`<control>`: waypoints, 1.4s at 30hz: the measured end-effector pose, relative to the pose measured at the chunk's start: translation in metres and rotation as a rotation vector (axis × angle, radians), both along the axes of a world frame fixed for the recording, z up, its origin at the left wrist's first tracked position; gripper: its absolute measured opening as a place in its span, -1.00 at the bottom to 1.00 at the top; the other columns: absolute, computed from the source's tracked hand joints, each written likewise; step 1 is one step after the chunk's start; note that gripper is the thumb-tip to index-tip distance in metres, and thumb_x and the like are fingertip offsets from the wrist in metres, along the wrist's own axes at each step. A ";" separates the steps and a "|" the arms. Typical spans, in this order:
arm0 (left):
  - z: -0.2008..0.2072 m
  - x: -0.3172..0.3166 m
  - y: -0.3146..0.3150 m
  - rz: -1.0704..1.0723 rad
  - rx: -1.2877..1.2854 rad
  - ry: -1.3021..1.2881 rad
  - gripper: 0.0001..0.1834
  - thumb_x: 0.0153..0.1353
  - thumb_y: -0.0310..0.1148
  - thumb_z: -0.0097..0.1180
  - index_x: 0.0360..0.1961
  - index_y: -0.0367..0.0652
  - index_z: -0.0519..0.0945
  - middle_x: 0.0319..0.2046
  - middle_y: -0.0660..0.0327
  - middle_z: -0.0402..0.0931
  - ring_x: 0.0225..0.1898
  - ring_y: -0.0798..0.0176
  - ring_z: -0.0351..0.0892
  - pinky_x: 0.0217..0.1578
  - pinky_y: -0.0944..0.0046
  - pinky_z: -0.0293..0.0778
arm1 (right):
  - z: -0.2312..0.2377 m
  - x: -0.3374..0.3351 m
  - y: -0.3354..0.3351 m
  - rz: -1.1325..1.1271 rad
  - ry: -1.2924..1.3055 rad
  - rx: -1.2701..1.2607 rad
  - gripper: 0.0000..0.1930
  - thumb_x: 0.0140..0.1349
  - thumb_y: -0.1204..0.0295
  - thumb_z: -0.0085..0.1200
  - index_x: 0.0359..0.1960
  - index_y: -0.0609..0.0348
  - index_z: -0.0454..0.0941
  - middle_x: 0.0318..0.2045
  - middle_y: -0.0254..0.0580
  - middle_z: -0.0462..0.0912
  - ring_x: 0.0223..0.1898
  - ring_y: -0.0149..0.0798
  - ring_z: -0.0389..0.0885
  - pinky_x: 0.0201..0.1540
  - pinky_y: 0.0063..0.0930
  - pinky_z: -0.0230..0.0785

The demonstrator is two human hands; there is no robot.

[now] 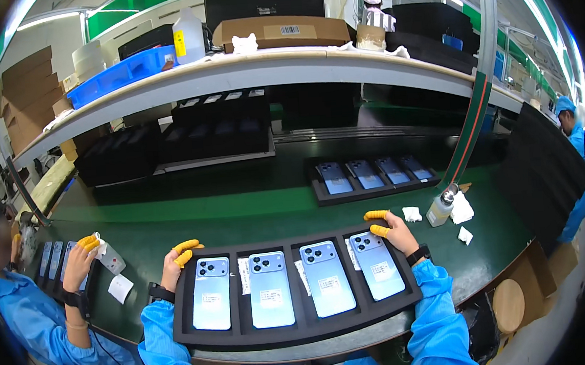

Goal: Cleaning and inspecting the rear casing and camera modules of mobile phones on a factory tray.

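Observation:
A black foam tray (239,337) lies across the near edge of the bench, tilted slightly up at its right side. My left hand (173,267) is closed on its left end and my right hand (396,235) on its right end. Ridged yellow finger cots cover some fingertips on both. Several light blue smartphones sit one per slot, backs up and camera bumps at the far end. Among them are the leftmost smartphone (204,277) and the rightmost smartphone (383,291). Each has a white label on its back; white paper slips poke out beside some.
Beyond stands a second black tray (374,191) of darker-looking phones. A pump bottle (440,209) and white wipes (462,208) are at the right. A co-worker's hand (78,269) works by another phone tray at the left. Overhead runs a shelf (284,68) with a blue bin (122,78).

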State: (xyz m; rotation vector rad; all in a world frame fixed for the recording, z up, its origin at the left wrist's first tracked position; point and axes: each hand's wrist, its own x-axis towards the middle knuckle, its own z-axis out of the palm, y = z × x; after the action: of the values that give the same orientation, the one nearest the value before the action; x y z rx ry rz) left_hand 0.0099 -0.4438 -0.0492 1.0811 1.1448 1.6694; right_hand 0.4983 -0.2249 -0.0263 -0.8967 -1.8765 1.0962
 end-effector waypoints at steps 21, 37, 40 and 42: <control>-0.004 -0.013 0.004 0.074 -0.079 0.105 -0.61 0.39 -0.25 -0.16 0.00 -0.34 0.52 -0.14 0.12 0.58 -0.18 0.30 0.61 -0.10 0.37 0.52 | -0.004 0.000 0.001 -0.054 -0.020 -0.016 -0.72 0.30 0.43 0.03 0.00 0.26 0.53 -0.13 -0.24 0.58 -0.09 -0.37 0.50 0.01 -0.59 0.31; -0.004 -0.012 0.003 0.056 -0.070 0.067 -0.60 0.41 -0.24 -0.21 0.00 -0.35 0.51 -0.13 0.11 0.58 -0.17 0.29 0.61 -0.08 0.35 0.52 | -0.007 -0.001 0.003 -0.039 0.039 -0.051 -0.73 0.35 0.41 -0.04 -0.02 0.29 0.54 -0.13 -0.26 0.57 -0.07 -0.40 0.49 0.04 -0.61 0.28; -0.008 -0.016 0.005 0.056 -0.075 0.047 -0.60 0.41 -0.23 -0.20 0.00 -0.35 0.51 -0.13 0.11 0.58 -0.18 0.29 0.61 -0.09 0.35 0.53 | -0.008 -0.001 0.003 -0.033 0.054 -0.051 -0.73 0.35 0.40 -0.04 -0.02 0.28 0.54 -0.13 -0.27 0.57 -0.07 -0.41 0.48 0.04 -0.61 0.28; -0.006 -0.013 0.004 0.056 -0.076 0.036 -0.60 0.41 -0.23 -0.20 0.00 -0.35 0.51 -0.13 0.11 0.58 -0.18 0.29 0.61 -0.10 0.35 0.53 | -0.010 -0.001 0.005 -0.031 0.059 -0.059 -0.73 0.35 0.40 -0.04 -0.02 0.28 0.54 -0.13 -0.28 0.57 -0.07 -0.41 0.48 0.04 -0.61 0.27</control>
State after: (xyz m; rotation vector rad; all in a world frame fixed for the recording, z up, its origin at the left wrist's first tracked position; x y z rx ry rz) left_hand -0.0032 -0.4400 -0.0551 1.0439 1.2623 1.6415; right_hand 0.4975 -0.2203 -0.0360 -0.9137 -1.7855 1.1519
